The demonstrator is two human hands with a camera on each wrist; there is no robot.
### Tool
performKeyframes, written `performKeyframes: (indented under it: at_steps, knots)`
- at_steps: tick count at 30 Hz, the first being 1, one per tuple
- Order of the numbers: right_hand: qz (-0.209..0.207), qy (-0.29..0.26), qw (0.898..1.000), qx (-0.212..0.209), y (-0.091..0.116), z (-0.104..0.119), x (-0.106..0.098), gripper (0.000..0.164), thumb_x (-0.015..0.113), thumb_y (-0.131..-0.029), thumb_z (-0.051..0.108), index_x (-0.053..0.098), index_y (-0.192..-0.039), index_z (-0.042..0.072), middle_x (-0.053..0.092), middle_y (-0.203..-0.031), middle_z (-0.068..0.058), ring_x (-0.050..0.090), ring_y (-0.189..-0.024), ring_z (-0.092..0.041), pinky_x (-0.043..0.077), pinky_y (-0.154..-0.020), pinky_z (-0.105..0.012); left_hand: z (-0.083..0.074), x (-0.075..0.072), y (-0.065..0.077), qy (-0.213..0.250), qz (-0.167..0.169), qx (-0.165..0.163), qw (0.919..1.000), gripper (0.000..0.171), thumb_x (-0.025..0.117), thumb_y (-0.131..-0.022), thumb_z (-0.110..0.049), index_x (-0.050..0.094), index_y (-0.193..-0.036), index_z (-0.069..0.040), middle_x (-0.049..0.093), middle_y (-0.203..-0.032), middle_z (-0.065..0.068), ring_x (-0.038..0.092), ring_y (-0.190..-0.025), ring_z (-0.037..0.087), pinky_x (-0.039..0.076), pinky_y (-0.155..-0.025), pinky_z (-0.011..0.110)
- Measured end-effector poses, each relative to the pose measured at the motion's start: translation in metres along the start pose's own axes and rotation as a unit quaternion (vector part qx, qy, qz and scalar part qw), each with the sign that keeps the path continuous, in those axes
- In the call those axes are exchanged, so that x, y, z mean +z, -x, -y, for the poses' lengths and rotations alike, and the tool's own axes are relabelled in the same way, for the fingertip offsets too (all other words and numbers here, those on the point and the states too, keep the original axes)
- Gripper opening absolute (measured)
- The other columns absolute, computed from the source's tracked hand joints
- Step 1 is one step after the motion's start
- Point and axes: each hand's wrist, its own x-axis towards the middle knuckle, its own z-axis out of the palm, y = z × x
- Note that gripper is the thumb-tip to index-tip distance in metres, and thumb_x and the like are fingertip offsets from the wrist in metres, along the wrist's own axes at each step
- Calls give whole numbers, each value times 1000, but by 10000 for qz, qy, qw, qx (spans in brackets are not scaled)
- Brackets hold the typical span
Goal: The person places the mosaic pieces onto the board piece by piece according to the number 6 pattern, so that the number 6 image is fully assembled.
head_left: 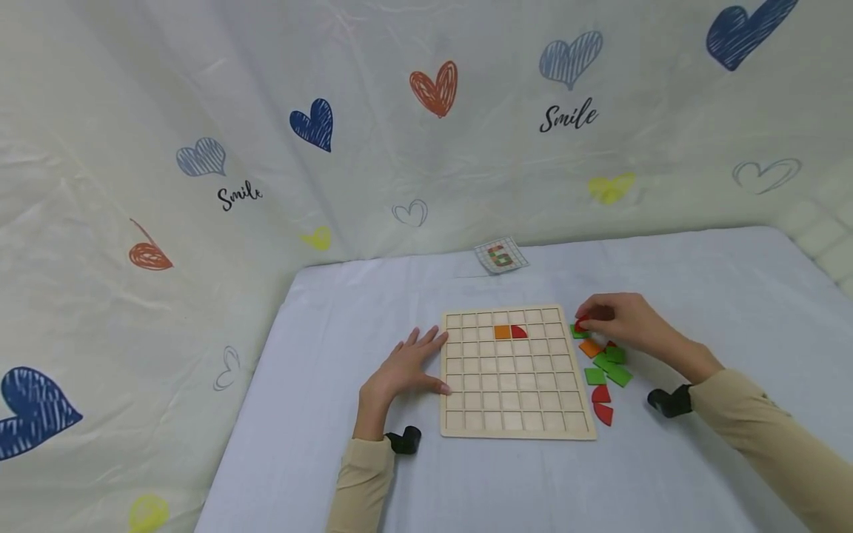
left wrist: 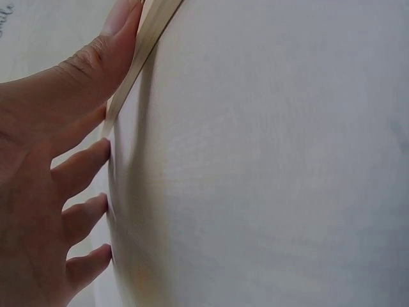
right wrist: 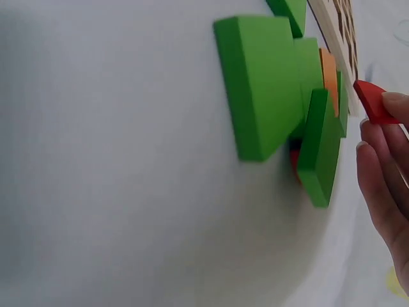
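A wooden grid board (head_left: 501, 377) lies flat on the table, with an orange square tile (head_left: 503, 332) and a red quarter-circle tile (head_left: 518, 332) side by side in its second row. My left hand (head_left: 406, 366) is spread at the board's left edge, thumb and fingertips touching the rim. Off the upper right corner, my right hand (head_left: 623, 320) pinches another red quarter-circle tile (right wrist: 374, 102) between thumb and fingers. Below that hand lies a loose pile of green tiles (right wrist: 265, 83), with an orange tile (head_left: 590, 348) among them and red quarter-circle tiles (head_left: 603, 413) nearer the front.
Behind the board lies a small pattern card (head_left: 501, 255) showing a coloured figure 6 on a grid. A white cloth covers the table (head_left: 346, 326). A curtain (head_left: 373, 170) printed with hearts hangs behind. Black wrist cameras (head_left: 669, 401) stick out below both wrists.
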Motion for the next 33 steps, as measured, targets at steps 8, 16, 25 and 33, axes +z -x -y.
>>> performKeyframes:
  at_steps: [8,16,25,33]
  knots:
    - [64,-57,9998,-158,-6,11,4,20,75,-93,14,76,-111,6,75,-97,-7,68,-86,-22,57,-70,-26,0,0,1,31,-17,-5,10000,104,89,-78,-39,32,-163,-24,20,-172,-1,4,-161,30,8,-130,54]
    - [188,-142,9992,-318,-15,23,11,15,76,-93,12,78,-107,7,76,-101,-7,68,-87,-21,58,-76,-28,0,0,0,28,-15,11,10000,105,89,-78,-40,31,-163,-24,19,-172,-1,4,-161,30,8,-130,55]
    - [379,-403,9963,-652,-28,36,17,14,74,-93,9,78,-106,5,77,-101,-6,69,-85,-17,57,-76,-24,-1,-2,2,33,-66,57,10000,104,89,-77,-39,32,-163,-22,20,-172,1,5,-161,33,8,-130,56]
    - [550,-562,9923,-957,-40,50,29,14,73,-93,6,77,-106,3,77,-100,-6,71,-87,-18,59,-80,-30,-2,-1,1,-17,-38,31,10000,104,89,-78,-39,32,-163,-22,20,-172,1,5,-161,33,9,-130,56]
